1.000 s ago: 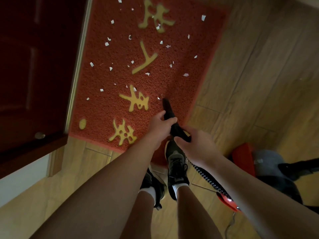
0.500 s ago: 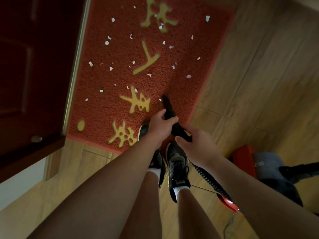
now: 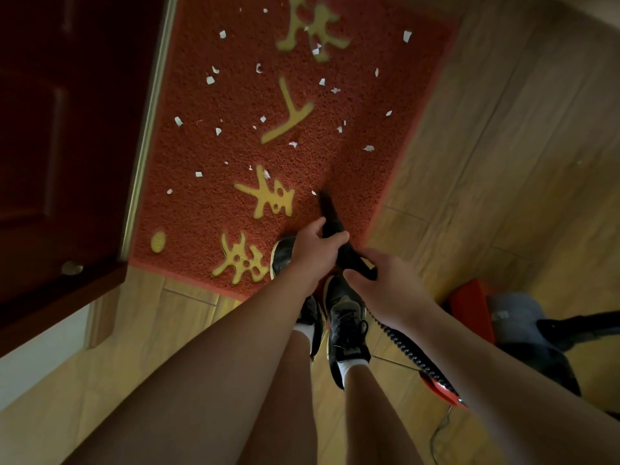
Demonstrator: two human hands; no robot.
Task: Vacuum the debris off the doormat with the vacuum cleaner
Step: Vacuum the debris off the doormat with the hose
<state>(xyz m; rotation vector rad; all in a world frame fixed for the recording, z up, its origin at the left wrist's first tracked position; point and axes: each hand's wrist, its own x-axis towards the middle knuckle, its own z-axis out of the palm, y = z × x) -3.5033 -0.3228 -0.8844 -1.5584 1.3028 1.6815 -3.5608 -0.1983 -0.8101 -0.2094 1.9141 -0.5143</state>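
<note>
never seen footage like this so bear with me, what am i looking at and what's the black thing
There is no robot: a camera worn on a person's head looks down at their own arms and feet. The left hand and right hand both grip the black vacuum nozzle, whose tip points at the red doormat. Small white scraps lie scattered over it. A ribbed hose runs back toward the red and grey vacuum cleaner on the wooden floor at the right. A dark door stands along the mat's left edge.
</note>
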